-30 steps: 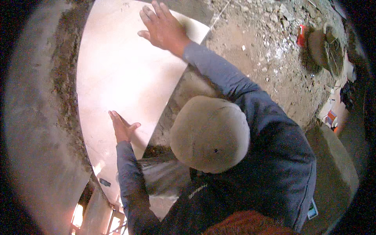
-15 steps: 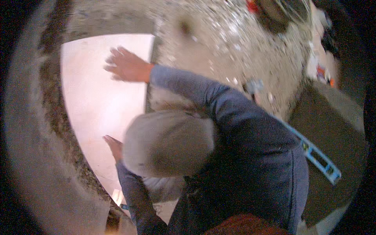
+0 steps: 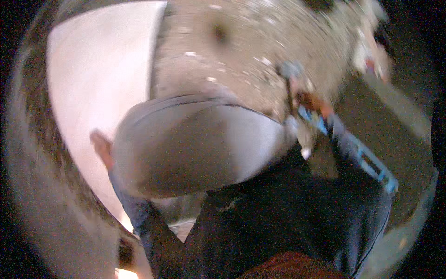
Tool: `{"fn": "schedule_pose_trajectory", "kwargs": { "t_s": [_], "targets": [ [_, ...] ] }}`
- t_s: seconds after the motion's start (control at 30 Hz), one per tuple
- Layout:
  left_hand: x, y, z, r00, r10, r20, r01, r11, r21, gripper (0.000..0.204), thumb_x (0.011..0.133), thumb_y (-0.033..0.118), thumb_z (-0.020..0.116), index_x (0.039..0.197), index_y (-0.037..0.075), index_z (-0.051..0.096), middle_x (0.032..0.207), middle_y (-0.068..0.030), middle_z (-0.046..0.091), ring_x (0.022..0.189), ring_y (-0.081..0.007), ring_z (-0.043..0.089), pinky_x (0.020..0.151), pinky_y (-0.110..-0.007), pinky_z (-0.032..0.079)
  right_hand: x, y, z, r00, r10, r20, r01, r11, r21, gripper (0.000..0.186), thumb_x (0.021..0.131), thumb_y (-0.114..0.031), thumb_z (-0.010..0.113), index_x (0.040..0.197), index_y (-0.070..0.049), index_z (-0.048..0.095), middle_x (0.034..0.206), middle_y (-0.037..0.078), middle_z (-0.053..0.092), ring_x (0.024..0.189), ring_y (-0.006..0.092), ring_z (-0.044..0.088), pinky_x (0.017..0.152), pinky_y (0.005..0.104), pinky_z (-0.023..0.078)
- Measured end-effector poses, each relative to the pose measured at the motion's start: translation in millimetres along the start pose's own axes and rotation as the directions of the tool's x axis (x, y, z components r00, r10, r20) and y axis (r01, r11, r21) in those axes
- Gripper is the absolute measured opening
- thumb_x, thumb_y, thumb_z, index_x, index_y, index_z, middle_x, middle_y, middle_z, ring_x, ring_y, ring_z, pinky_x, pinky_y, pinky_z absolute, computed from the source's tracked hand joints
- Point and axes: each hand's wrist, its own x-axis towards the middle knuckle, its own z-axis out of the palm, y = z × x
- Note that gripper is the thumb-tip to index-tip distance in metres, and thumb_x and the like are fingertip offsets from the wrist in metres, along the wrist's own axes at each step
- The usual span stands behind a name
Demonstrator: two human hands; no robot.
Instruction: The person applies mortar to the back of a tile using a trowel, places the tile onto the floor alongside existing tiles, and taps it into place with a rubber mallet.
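A large pale tile [image 3: 102, 60] lies at the left. My left hand [image 3: 101, 145] rests at its surface with fingers stretched out, partly hidden behind my grey-clad knee [image 3: 200, 144]. Off to the right, my right hand [image 3: 312, 103] reaches down beside a hammer-like tool [image 3: 290, 70] with a pale grey head and a thin dark handle. Motion blur smears its fingers, so I cannot make out whether they grip the handle. Under and beside my right forearm runs a blue spirit level [image 3: 371, 162], partly covered by the hand and sleeve.
Rough ground with loose pale chips [image 3: 241, 46] spreads beyond my knee. A dark flat surface [image 3: 404, 144] lies at the right, with blurred objects [image 3: 371, 56] past it. Along the tile's left edge runs a dark, crumbly strip [image 3: 42, 107], bordered by grey floor [image 3: 60, 209].
My right hand has left the tile and swung right to the hammer-like tool. My left hand stays at the tile. The view has shifted, with my knee appearing larger.
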Motion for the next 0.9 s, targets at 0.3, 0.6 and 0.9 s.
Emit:
{"fn": "schedule_pose_trajectory", "kwargs": {
  "t_s": [0.3,0.6,0.9],
  "targets": [
    [124,134,4,0.929,-0.049,-0.367,0.075,0.996,0.055,0.098,0.085,0.074,0.057,0.157,0.014,0.031,0.164,-0.0242,0.02,0.152,-0.0443,0.017,0.116,-0.069,0.013,-152,-72,29,0.816,0.572,0.085,-0.395,0.444,0.804,0.039,0.103,-0.032,0.054,0.136,-0.01,0.052,0.097,0.008,0.066,0.084,0.0208,0.067,0.074,0.0335,0.056],
    [143,194,12,0.832,-0.184,-0.523,0.243,0.969,0.047,0.089,0.087,0.076,0.052,0.157,0.025,0.034,0.164,-0.0192,0.022,0.151,-0.0433,0.019,0.113,-0.075,0.011,26,-141,-58,0.755,-0.124,-0.643,0.194,0.98,0.039,0.064,0.1,-0.044,0.056,0.143,0.0,0.038,0.122,0.026,0.055,0.109,0.0413,0.055,0.089,0.0477,0.044],
    [130,198,7,0.874,-0.276,-0.4,0.344,0.933,0.108,0.087,0.09,0.069,0.054,0.159,0.025,0.026,0.166,-0.0177,0.016,0.153,-0.0411,0.012,0.116,-0.071,0.007,34,-365,-151,0.788,-0.454,-0.416,0.525,0.848,0.069,0.04,0.099,-0.038,0.059,0.115,-0.002,0.049,0.086,0.028,0.066,0.079,0.0478,0.066,0.069,0.0561,0.052]
  ]
}}
